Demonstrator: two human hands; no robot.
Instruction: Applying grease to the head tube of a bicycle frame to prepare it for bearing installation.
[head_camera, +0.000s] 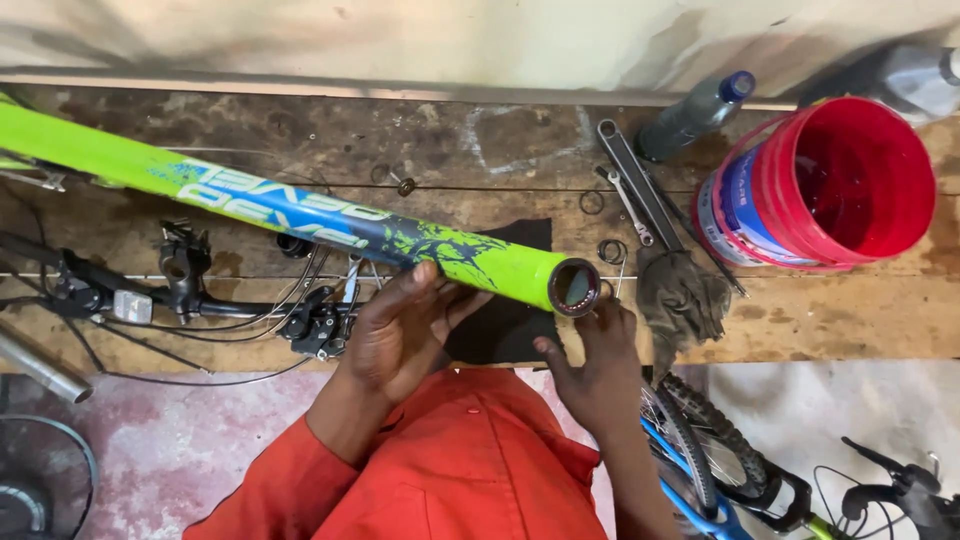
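Note:
A bright green and blue bicycle frame tube (300, 210) lies slanted across a wooden workbench (820, 320), its open round end (574, 287) pointing toward me. My left hand (400, 335) cradles the tube from below, fingers wrapped up around it near the open end. My right hand (595, 365) sits just under that open end, fingertips touching its rim; whether it pinches a small part is hidden. A black cloth (505, 320) lies under the tube end. My orange sleeves (460, 470) fill the bottom centre.
A red bucket (850, 180) stands at the right. Beside it lie a long wrench (640, 185), a smaller spanner (628, 205), a bottle (695, 115), a dirty rag (685, 295) and loose rings (611, 250). Black handlebars with cables (180, 290) lie left. A bike wheel (700, 450) stands below.

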